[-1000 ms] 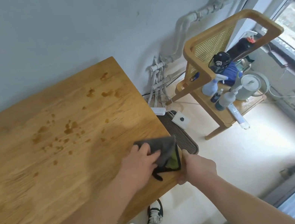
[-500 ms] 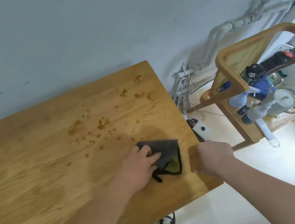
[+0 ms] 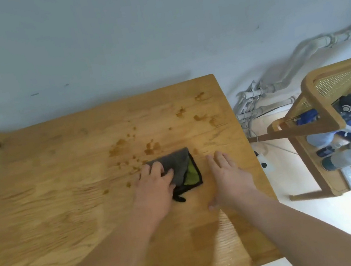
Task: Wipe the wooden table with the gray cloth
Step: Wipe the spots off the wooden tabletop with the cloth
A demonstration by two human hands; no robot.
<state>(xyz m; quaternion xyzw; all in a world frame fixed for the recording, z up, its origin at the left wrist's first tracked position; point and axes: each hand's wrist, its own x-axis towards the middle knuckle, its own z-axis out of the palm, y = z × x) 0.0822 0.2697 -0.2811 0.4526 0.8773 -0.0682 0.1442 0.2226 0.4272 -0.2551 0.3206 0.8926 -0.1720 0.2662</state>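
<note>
Left hand (image 3: 153, 188) on gray cloth (image 3: 178, 164), wooden table (image 3: 64, 199) stained, bottles (image 3: 347, 157) on chair (image 3: 319, 102)

cloth (image 3: 179, 167) on table (image 3: 66, 210), between hands

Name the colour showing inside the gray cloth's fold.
Yellow-green, on the gray cloth, in the head view.
</note>
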